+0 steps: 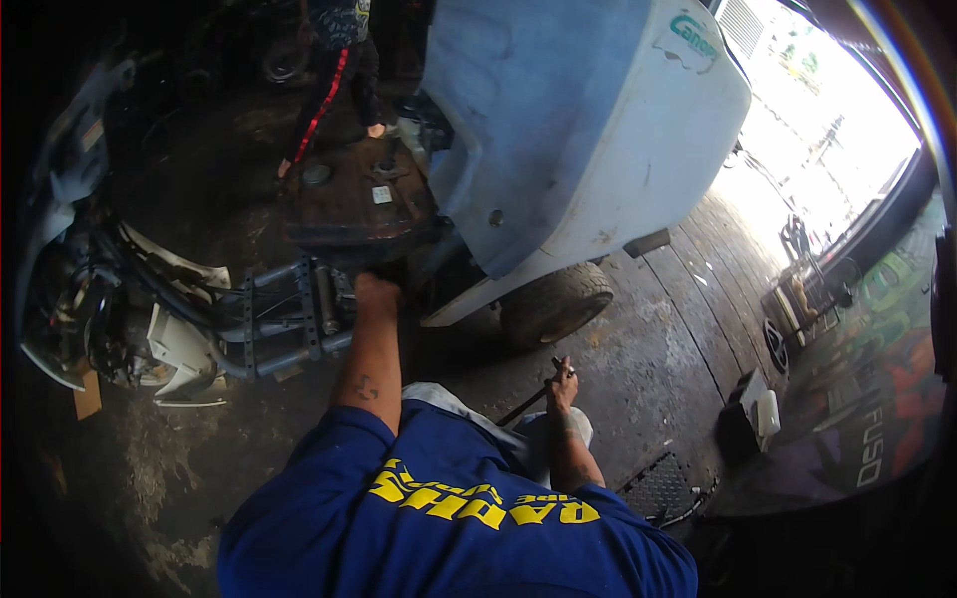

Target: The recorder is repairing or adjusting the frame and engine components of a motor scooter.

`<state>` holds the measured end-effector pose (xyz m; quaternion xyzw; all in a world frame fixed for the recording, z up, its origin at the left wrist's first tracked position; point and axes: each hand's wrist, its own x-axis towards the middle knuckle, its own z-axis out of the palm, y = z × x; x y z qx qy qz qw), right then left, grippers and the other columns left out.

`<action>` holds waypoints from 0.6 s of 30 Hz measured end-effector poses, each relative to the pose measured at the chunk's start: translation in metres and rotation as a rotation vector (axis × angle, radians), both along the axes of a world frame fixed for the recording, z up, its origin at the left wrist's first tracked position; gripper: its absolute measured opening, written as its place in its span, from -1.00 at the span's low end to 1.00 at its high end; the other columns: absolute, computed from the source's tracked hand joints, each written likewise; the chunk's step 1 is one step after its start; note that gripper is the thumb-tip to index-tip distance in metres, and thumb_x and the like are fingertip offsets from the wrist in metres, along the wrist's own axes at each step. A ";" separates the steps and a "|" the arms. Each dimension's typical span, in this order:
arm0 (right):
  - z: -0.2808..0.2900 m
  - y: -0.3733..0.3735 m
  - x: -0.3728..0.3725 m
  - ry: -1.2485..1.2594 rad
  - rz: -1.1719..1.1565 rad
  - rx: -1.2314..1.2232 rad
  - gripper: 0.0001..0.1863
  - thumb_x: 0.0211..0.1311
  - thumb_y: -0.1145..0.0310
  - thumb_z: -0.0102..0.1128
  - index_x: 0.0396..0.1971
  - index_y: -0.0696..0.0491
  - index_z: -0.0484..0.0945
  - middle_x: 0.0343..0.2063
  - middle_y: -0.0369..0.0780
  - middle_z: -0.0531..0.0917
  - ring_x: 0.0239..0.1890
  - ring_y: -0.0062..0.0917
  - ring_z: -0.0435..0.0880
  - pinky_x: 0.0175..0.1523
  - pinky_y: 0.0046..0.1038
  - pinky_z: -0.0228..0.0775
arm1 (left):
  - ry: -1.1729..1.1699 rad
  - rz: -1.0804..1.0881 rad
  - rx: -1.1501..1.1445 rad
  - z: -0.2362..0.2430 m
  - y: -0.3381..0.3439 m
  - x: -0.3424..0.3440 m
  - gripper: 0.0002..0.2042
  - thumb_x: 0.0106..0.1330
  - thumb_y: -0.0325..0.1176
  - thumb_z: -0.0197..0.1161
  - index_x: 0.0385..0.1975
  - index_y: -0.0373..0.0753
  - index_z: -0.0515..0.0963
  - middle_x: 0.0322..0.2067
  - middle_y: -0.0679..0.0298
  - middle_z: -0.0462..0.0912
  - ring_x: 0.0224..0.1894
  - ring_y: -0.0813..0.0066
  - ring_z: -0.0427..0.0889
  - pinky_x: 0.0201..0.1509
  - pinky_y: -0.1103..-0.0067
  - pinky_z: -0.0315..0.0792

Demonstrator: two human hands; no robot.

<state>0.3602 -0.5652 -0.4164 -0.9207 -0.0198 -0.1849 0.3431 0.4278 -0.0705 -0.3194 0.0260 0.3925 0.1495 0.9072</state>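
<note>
My left hand point(377, 291) reaches in just below a rusty brown tank point(334, 209), beside the grey tubular frame point(257, 329) of a vehicle. Its fingers are hidden in shadow. My right hand point(560, 387) is closed on a long dark bar point(520, 409), held low to the right near my leg. Just beyond it are a worn tire point(558, 309) and a large pale blue-white body panel point(638, 130) of the vehicle.
Another person point(334, 70) stands behind the tank. Loose white fairing pieces point(179, 354) sit at the left. At the right are a dark box with a white container point(766, 414), a tread-plate piece point(658, 488), a painted panel point(877, 379) and a bright doorway point(817, 110).
</note>
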 end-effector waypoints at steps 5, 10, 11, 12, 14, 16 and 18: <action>-0.001 0.002 -0.005 -0.112 0.028 -0.105 -0.30 0.16 0.41 0.14 0.29 -0.40 0.19 -0.27 -0.08 0.55 -0.30 -0.13 0.61 -0.20 -0.22 0.49 | 0.034 -0.048 -0.014 0.041 0.022 0.042 -0.48 0.35 -0.02 -0.11 0.21 -0.16 0.36 0.25 0.23 0.36 0.28 0.35 0.32 0.38 0.44 0.11; -0.001 -0.002 -0.008 0.044 0.002 0.017 -0.41 0.21 0.34 0.08 0.26 -0.33 0.26 -0.26 -0.07 0.57 -0.27 -0.14 0.61 -0.18 -0.24 0.46 | 0.080 -0.084 -0.019 0.037 0.019 0.032 -0.50 0.34 -0.04 -0.09 0.20 -0.17 0.38 0.24 0.23 0.38 0.26 0.36 0.34 0.36 0.45 0.14; 0.004 -0.001 -0.009 0.104 -0.007 0.129 -0.52 0.27 0.25 0.05 0.22 -0.25 0.36 -0.28 -0.06 0.59 -0.27 -0.14 0.61 -0.17 -0.24 0.44 | 0.087 -0.095 -0.016 0.021 0.017 0.005 -0.50 0.34 -0.05 -0.09 0.19 -0.17 0.38 0.24 0.23 0.38 0.26 0.36 0.35 0.35 0.46 0.14; 0.008 0.002 -0.015 -0.092 -0.052 0.015 -0.54 0.34 -0.05 -0.04 -0.03 0.00 0.57 -0.37 -0.03 0.62 -0.29 -0.12 0.62 -0.14 -0.22 0.39 | 0.094 -0.105 -0.014 0.017 0.013 0.005 -0.50 0.34 -0.05 -0.08 0.19 -0.17 0.38 0.23 0.23 0.38 0.26 0.36 0.35 0.35 0.46 0.15; 0.017 0.004 -0.016 -0.035 -0.103 0.096 -0.44 0.34 -0.15 -0.11 -0.15 0.07 0.60 -0.41 -0.03 0.63 -0.29 -0.14 0.62 -0.15 -0.22 0.39 | 0.104 -0.104 -0.014 0.017 0.005 -0.004 -0.51 0.33 -0.06 -0.08 0.18 -0.17 0.39 0.23 0.23 0.39 0.25 0.36 0.36 0.34 0.47 0.16; 0.025 0.006 -0.017 0.038 -0.151 0.171 -0.32 0.30 -0.27 -0.15 -0.29 0.13 0.61 -0.49 -0.05 0.63 -0.35 -0.23 0.65 -0.21 -0.25 0.40 | 0.114 -0.102 -0.015 0.025 0.005 -0.001 -0.52 0.33 -0.07 -0.07 0.17 -0.17 0.39 0.22 0.23 0.40 0.24 0.37 0.37 0.33 0.47 0.17; 0.052 0.017 -0.022 0.182 -0.164 0.304 -0.31 0.29 -0.29 -0.14 -0.29 0.12 0.62 -0.53 -0.06 0.62 -0.38 -0.25 0.66 -0.23 -0.26 0.40 | 0.120 -0.085 -0.021 0.028 0.008 -0.004 -0.52 0.33 -0.08 -0.06 0.17 -0.17 0.40 0.22 0.23 0.40 0.23 0.37 0.38 0.32 0.48 0.18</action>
